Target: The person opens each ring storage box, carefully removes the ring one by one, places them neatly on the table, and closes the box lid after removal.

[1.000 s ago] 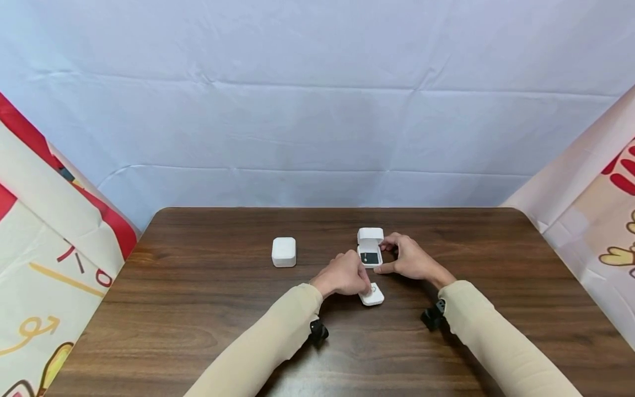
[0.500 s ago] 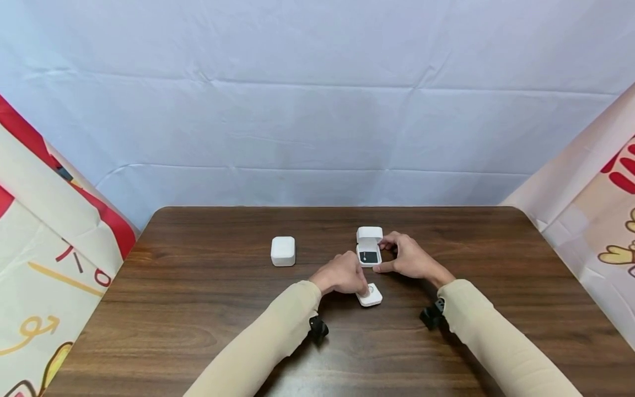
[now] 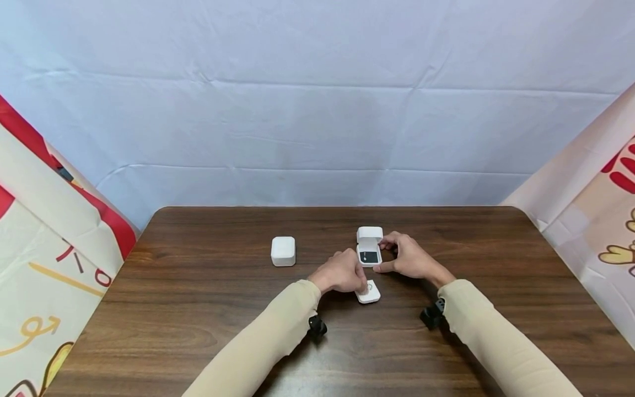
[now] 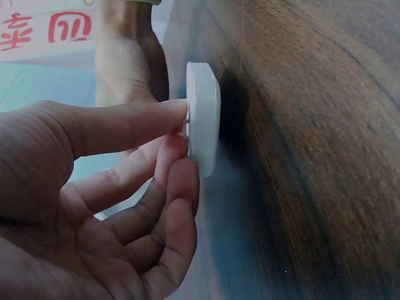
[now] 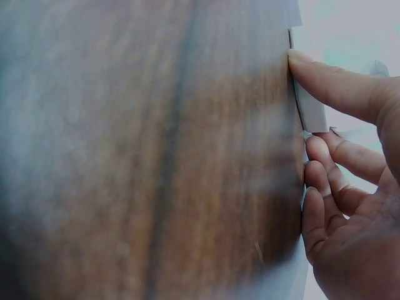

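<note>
My left hand (image 3: pixel 342 273) pinches a small ring (image 3: pixel 369 287) at the face of a square white pad (image 3: pixel 367 298). In the left wrist view, a glint of metal shows by the thumb tip, and the white pad (image 4: pixel 205 119) stands over its shadow on the wood. An open white ring box (image 3: pixel 369 234) sits just beyond, its lid tilted back; inside is a black insert (image 3: pixel 369 257) with a small shiny piece. My right hand (image 3: pixel 409 257) holds this box at its right side, thumb near the front corner and fingers towards the back.
A second white box (image 3: pixel 284 251), closed, stands to the left on the brown wooden table (image 3: pixel 198 298). Behind the table hangs a pale cloth (image 3: pixel 317 121), with printed cloths at both sides. Each wrist carries a small black camera.
The white pad has shifted slightly left and away from me, with the left hand moving along with it. My right hand and the open box stay where they were.
</note>
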{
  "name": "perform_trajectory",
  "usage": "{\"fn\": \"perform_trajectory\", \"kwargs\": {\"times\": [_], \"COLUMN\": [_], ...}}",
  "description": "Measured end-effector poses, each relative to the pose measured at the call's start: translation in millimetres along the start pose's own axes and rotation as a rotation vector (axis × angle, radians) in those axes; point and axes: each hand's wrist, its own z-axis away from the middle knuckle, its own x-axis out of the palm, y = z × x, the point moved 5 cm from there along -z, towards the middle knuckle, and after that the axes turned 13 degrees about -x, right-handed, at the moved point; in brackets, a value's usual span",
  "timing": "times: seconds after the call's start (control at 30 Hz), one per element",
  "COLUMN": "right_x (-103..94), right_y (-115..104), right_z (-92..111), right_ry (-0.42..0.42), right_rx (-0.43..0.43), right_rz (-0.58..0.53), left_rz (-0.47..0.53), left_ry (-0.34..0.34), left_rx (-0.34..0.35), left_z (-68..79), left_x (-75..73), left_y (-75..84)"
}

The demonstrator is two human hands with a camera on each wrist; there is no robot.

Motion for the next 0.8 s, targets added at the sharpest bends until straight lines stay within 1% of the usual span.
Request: {"fn": "perform_trajectory", "kwargs": {"times": [0.13,0.3,0.37,0.53,0.63,0.8], "right_x": [-0.1,0.4,0.5,0.4,0.3,0.2], "right_y": [0,-1,-1,-1,-1,0], "right_z": [0,0,0,1,1,1], "right_ry": [-0.002,-0.009,-0.011,-0.005,0.002,0.003], "right_rx": [0.003,0.001,0.001,0.006,0.004,0.003], "right_rz": [0.008,0.014,0.012,0.012,0.016,0.018], "left_rz": [-0.005,0.022,0.031,-0.016,-0.046,-0.068], "left_ry": [0.035,0.148,0.163,0.116,0.086,0.043], "left_rx": [0.036,0.081,0.082,0.071,0.081,0.089], "left_z": [-1.4,-1.7,-2.1,-2.6,-1.0,1.4], "left_x": [-2.4,-13.0,-14.2,-5.9,0.2,7.1], "left_y": [1.0,3.7,3.4,1.5,3.1,6.2]}}
